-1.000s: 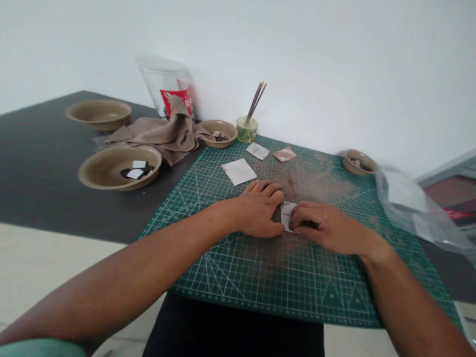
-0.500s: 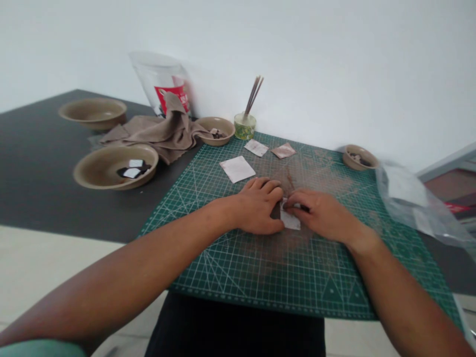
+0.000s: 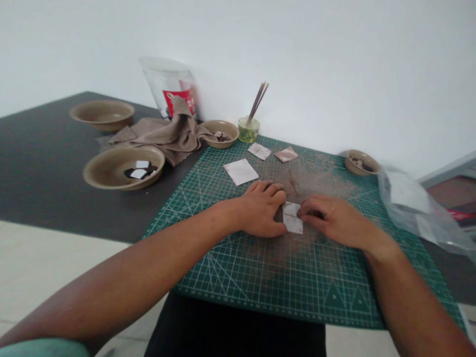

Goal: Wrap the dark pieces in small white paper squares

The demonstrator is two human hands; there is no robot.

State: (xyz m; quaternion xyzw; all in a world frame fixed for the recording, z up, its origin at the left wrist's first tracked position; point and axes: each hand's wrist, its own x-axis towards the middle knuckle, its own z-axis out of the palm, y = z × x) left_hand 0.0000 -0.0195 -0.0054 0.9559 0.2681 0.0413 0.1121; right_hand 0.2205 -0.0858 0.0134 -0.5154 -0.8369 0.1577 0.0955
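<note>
A small whitish square sheet (image 3: 293,225) lies on the green cutting mat (image 3: 260,277), with a thin dark line running across it. My left hand (image 3: 262,210) rests flat beside it, fingers apart, with thumb and fingertips at the sheet's left edge. Something brownish shows under that palm. At the sheet's right edge, around the end of the line, the fingers of my right hand (image 3: 330,218) are pinched together. Whatever they hold, if anything, is hidden. Beyond the hands lie a larger white square (image 3: 241,171), a smudged white piece (image 3: 259,151) and a brownish piece (image 3: 286,154).
Bowls stand at left, some with dark and white bits: a near bowl (image 3: 100,173), a far bowl (image 3: 102,113) and a small bowl (image 3: 226,128). A brown cloth (image 3: 159,136) lies among them. Another bowl (image 3: 359,166) and a plastic bag (image 3: 409,208) are at right.
My right hand has slid rightward across the small sheet to its right edge, uncovering the line. My left hand has stayed against the sheet. The view has shifted slightly.
</note>
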